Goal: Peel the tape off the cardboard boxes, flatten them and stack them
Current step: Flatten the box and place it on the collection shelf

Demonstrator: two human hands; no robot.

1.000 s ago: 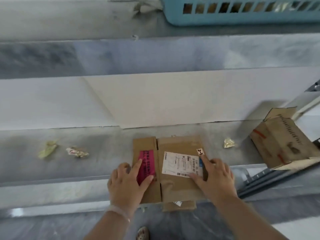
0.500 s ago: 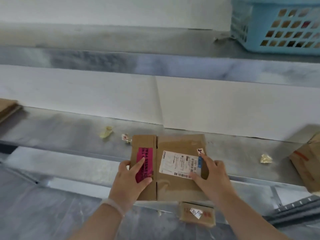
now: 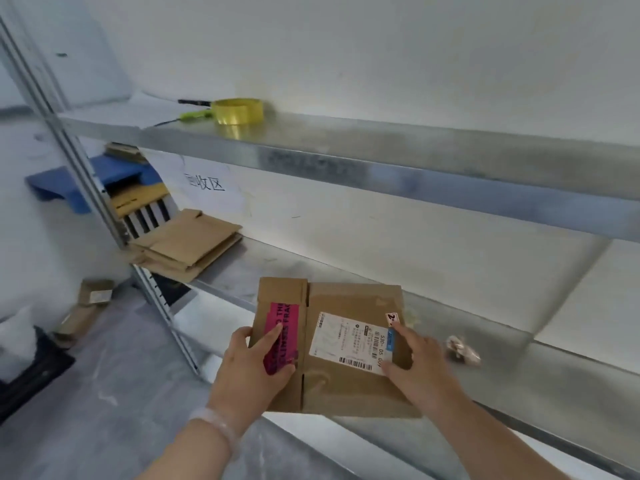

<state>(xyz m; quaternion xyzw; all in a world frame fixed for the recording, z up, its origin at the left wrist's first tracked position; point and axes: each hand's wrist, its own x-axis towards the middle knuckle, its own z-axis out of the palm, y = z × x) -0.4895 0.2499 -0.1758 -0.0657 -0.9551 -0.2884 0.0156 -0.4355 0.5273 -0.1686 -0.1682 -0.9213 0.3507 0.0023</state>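
from my end, the left hand [image 3: 249,372] grips the flattened box [image 3: 346,393] by its left edge, thumb and index finger lying on the pink sticker [image 3: 281,337], the rest tucked under. the box sits face up over the front edge of the lower shelf [image 3: 519,382], between both hands. the sticker reads "thi" and "frag". the white shipping label [image 3: 349,342] has a barcode and something like 530-05. the right hand [image 3: 419,372] pinches the right side, index on the label's blue patch.
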